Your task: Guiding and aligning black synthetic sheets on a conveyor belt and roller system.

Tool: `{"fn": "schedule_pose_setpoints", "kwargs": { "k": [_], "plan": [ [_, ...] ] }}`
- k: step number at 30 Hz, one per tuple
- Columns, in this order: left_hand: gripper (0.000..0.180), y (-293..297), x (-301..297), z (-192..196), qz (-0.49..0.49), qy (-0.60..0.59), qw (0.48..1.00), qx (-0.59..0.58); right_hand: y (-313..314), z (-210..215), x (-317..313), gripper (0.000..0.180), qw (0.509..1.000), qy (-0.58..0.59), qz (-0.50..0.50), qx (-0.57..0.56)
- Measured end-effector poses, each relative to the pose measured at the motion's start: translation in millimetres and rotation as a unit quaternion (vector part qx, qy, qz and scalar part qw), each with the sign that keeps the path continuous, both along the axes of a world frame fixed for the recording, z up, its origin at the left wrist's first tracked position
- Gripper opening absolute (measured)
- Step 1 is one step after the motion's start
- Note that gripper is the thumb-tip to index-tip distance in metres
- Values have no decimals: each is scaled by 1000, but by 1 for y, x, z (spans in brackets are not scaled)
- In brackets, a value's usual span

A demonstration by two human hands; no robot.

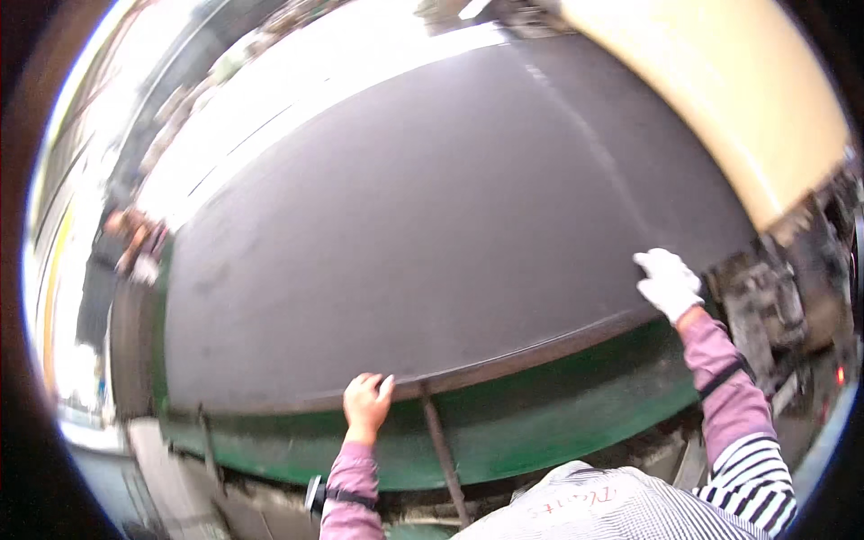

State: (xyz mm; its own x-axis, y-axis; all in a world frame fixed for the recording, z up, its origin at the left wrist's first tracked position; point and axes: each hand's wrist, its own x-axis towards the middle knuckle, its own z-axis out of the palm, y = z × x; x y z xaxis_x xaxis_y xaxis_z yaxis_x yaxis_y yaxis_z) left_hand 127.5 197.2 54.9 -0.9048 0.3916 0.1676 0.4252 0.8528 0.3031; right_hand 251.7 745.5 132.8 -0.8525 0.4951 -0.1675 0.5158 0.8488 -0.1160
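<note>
A wide dark grey flat surface [432, 216], like a belt or sheet bed, fills the middle of the view. My bare left hand [367, 401] rests at its near edge, fingers slightly bent and thumb apart, with nothing seen in it. Farther right, my right hand [668, 282] wears a white glove. It is over the surface near its right end, fingers loosely spread and pointing left, and I see nothing held. Whether its fingertips touch the surface I cannot tell.
A green panel [540, 423] runs below the near edge, crossed by a dark rod [441, 450]. A large cream-coloured roll or sheet [738, 90] curves at the upper right, above machine parts [774, 297]. Another person [139, 243] stands at the far left end.
</note>
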Motion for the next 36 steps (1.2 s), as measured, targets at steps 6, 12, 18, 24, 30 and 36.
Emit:
{"fn": "schedule_pose_setpoints", "kwargs": {
  "k": [6,12,18,24,30,36],
  "plan": [
    [25,-12,-19,1,10,-166,986,4,124,-41,52,46,997,63,-34,-29],
    [36,88,10,12,-155,-125,979,-38,130,-27,95,30,968,213,-65,114],
    [24,181,40,13,-131,-116,983,-46,-9,-15,175,23,927,352,121,51],
    [40,250,51,7,-174,-189,966,20,-126,-14,256,25,925,234,30,-297],
    [68,124,9,-6,11,-84,996,-34,-141,-8,302,35,922,100,-152,-341],
    [75,33,11,-24,68,-25,997,-31,-134,-65,423,30,896,-393,-131,-156]
  ]
}}
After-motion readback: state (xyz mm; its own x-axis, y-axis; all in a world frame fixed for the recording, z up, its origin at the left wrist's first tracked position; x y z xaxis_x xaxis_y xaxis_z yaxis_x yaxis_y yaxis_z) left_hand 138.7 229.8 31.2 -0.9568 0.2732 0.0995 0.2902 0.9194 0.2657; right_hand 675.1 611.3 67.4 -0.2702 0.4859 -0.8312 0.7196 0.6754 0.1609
